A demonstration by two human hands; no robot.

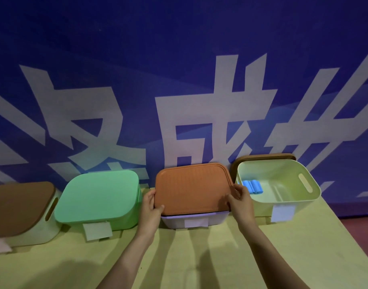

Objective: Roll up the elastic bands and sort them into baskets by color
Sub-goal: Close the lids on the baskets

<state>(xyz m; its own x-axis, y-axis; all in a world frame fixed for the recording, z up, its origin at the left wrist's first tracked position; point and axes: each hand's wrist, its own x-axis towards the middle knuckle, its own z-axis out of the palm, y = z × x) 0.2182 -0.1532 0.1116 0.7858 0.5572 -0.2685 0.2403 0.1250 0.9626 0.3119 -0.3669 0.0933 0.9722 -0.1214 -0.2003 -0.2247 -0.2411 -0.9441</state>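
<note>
An orange lid (192,187) sits on top of a pale lilac basket (217,219) in the middle of the row. My left hand (150,207) grips the lid's left edge, thumb on top. My right hand (241,200) grips its right edge. To the right stands an open pale green basket (283,203) with several rolled blue elastic bands (251,186) lying inside at its left. A brown lid (262,157) leans behind that basket. No loose bands show on the table.
A green basket with a green lid (98,196) stands left of centre. A pale basket with a brown lid (19,206) is at the far left. White labels (97,231) hang on the basket fronts. All stand on a yellow table (199,257) against a blue banner wall (179,80).
</note>
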